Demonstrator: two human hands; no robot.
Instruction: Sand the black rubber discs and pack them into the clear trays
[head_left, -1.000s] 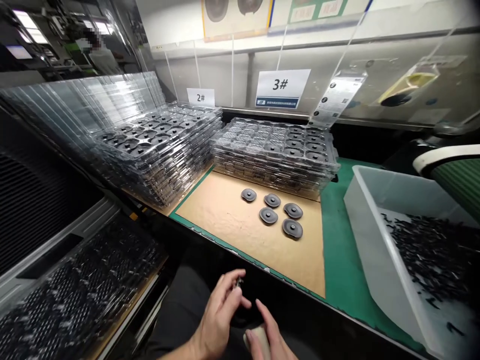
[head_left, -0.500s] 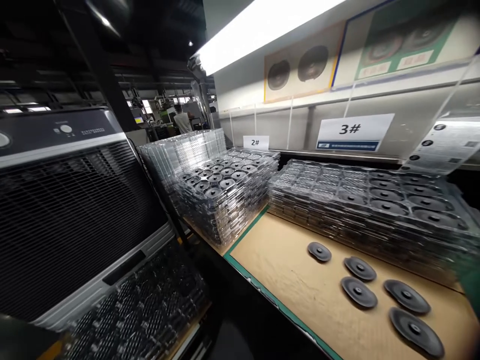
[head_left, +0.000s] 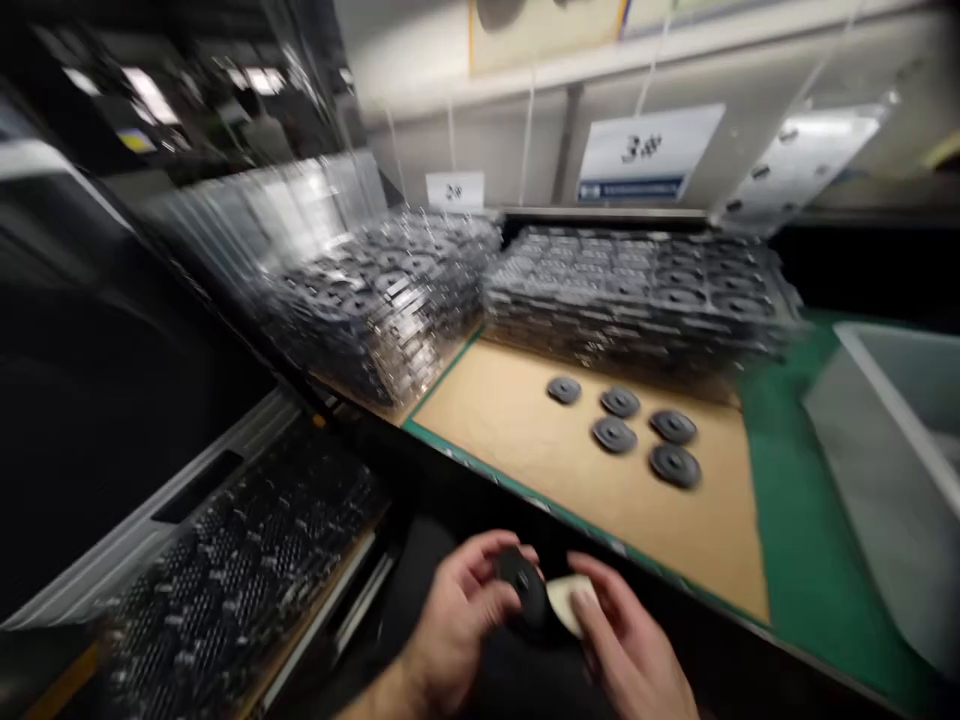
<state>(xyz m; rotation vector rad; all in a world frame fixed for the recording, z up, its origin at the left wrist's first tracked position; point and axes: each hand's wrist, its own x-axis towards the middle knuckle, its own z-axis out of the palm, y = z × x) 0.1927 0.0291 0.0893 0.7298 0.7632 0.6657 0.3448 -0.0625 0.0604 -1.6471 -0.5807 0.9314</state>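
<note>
In front of the bench edge, my left hand (head_left: 457, 610) grips a black disc-shaped part (head_left: 523, 585) with a small raised centre, thumb on its face. My right hand (head_left: 630, 640) is closed on a cream-coloured pad (head_left: 568, 602), whose exact kind I cannot make out. The pad's edge is close against the disc's right side; blur hides whether they touch. Several similar dark discs (head_left: 615, 434) lie on the brown board (head_left: 517, 420) beyond my hands.
Stacked clear trays with dark discs (head_left: 442, 290) stand by the 2# sign (head_left: 455, 190), more trays (head_left: 630, 290) by the 3# sign (head_left: 651, 150). A whitish bin (head_left: 885, 450) sits right on the green mat (head_left: 802, 520). Black trays (head_left: 255, 560) lie lower left. A person (head_left: 262, 130) is in the background.
The view has swung down and to the right, bringing both my hands, the held disc, the pad and the bin into sight. The discs on the board appear unmoved.
</note>
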